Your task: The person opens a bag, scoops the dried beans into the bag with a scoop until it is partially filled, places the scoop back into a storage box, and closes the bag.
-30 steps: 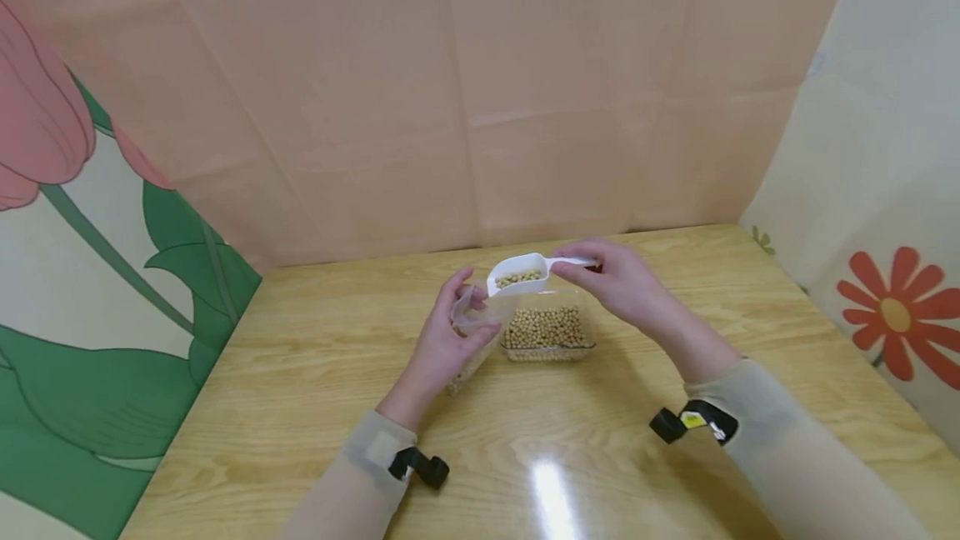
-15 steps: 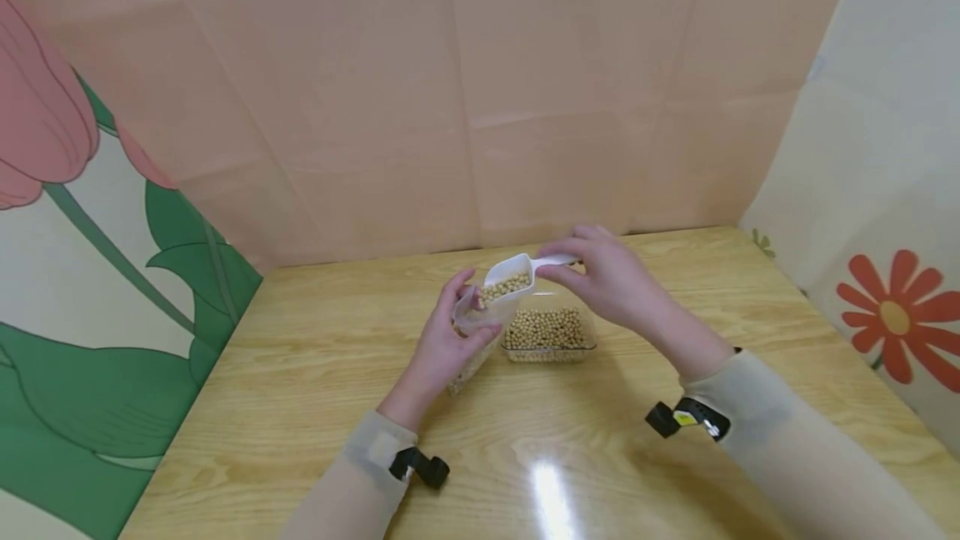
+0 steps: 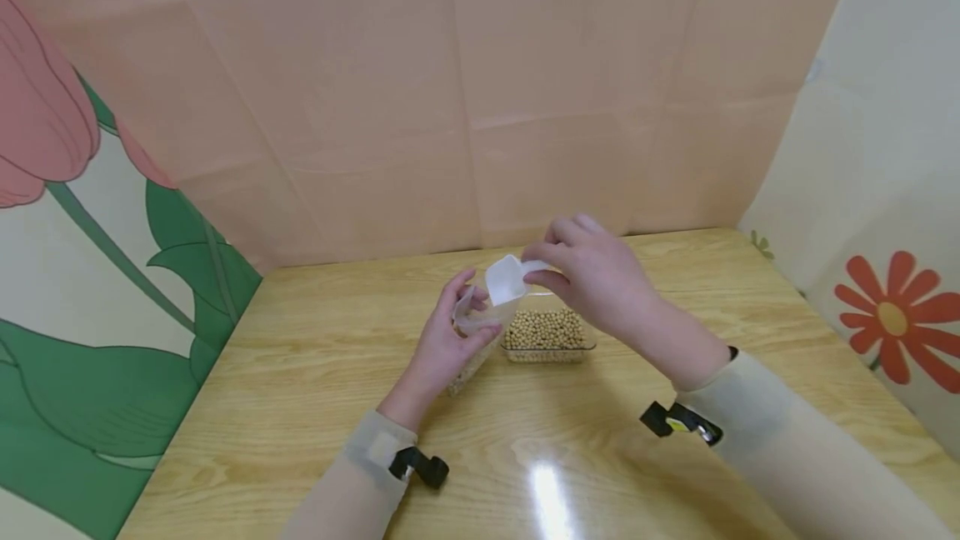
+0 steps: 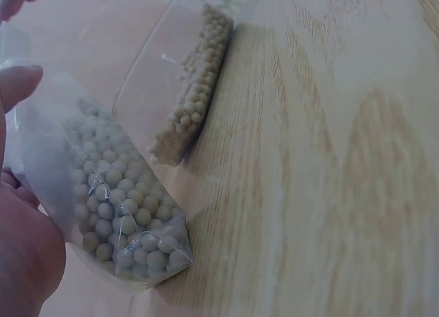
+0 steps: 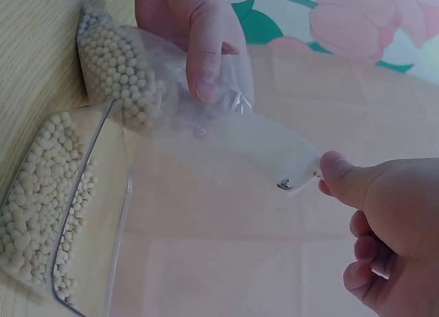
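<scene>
My left hand (image 3: 442, 348) grips a clear plastic bag (image 4: 58, 173) near its mouth, thumb on one side and fingers on the other. Pale round soybeans (image 4: 127, 207) fill the bag's lower part, which stands on the table. Between thumb and fingers of my right hand (image 3: 603, 282) is the handle of a white scoop (image 3: 506, 280). The scoop tips steeply down, its lip inside the bag's mouth, and no beans show in its bowl in the head view. One bean appears below the scoop's lip in the right wrist view.
Just right of the bag stands a clear rectangular container (image 3: 549, 354) partly filled with the same soybeans (image 5: 34, 193). Both rest on a wooden table (image 3: 315, 340). A pink cloth backdrop (image 3: 360, 148) rises behind its far edge.
My right hand has moved left and turned, tilting the scoop from nearly level to steeply down. Its beans have slid out toward the bag. The left hand stays put.
</scene>
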A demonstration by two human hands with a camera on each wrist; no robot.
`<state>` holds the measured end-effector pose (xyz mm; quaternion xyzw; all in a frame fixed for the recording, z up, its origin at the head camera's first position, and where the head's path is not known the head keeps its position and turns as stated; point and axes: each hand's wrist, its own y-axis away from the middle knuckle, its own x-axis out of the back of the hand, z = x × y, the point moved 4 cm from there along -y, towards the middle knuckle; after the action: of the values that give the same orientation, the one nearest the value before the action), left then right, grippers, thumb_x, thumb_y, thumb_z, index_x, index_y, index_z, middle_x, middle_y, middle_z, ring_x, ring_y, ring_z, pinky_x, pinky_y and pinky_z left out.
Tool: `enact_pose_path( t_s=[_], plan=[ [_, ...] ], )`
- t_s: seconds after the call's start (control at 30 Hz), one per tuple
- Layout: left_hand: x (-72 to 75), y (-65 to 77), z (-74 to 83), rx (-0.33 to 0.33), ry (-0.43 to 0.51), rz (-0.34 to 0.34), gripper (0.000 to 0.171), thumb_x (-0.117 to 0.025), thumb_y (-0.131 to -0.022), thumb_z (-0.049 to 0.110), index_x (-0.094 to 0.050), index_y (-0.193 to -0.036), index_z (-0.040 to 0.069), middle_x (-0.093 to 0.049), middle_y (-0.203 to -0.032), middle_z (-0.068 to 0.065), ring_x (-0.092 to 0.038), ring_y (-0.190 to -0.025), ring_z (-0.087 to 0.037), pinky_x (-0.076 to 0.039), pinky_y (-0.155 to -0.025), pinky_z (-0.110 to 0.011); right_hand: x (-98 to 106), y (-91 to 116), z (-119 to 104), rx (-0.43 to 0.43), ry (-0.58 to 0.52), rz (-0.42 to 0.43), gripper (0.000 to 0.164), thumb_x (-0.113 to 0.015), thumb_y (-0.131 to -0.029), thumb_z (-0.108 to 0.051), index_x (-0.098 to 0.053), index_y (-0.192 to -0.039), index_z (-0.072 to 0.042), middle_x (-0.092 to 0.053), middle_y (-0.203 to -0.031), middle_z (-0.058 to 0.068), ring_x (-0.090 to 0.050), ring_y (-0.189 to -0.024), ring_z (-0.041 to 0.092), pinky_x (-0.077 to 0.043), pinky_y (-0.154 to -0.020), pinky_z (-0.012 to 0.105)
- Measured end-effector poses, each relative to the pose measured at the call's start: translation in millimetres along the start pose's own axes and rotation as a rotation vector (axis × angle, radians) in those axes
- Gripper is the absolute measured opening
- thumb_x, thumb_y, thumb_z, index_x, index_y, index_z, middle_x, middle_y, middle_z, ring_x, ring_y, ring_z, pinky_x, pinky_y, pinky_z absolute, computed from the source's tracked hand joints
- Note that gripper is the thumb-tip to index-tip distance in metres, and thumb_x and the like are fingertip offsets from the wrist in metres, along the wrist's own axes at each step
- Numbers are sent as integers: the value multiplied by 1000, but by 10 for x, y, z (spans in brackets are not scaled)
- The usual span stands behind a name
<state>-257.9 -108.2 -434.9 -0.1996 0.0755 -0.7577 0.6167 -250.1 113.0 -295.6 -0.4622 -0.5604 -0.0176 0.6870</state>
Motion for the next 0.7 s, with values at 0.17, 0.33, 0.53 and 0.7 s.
enact_pose_path(
  t_s=[0.17, 0.33, 0.53, 0.7],
  plan=[
    [-1, -9, -10, 6, 16, 3, 88, -83, -98, 3, -37, -170, 21, -60, -141, -9, -57, -132, -28, -62, -99, -47, 33, 3, -32, 36, 20, 39, 25, -93, -91, -22, -83, -112, -12, -62, -95, 3, -56, -88, 26, -51, -67, 38],
    [7, -9, -7, 15, 5, 15, 85, -83, -99, 5, -38, -169, 23, -60, -139, -8, -56, -135, -27, -61, -99, -47, 92, 51, 20, -13, -20, 96, 22, -92, -92, -19, -84, -111, -11, -63, -94, 5, -56, -88, 27, -50, -67, 39],
    [69, -16, 39, -5, -36, 56, 83, -83, -99, 6, -40, -167, 23, -62, -141, -10, -59, -135, -21, -57, -103, -39, 145, 214, 191, -182, -143, 141, 24, -92, -92, -14, -84, -114, -10, -66, -96, 5, -56, -93, 28, -46, -74, 42],
    [169, -14, 70, -40, -32, 117, 82, -84, -98, 3, -42, -167, 17, -64, -139, -10, -59, -136, -24, -47, -118, -40, 134, 415, 352, -363, -254, 113, 23, -85, -99, -18, -84, -122, -13, -66, -101, 3, -49, -91, 21, -40, -74, 38]
  ],
)
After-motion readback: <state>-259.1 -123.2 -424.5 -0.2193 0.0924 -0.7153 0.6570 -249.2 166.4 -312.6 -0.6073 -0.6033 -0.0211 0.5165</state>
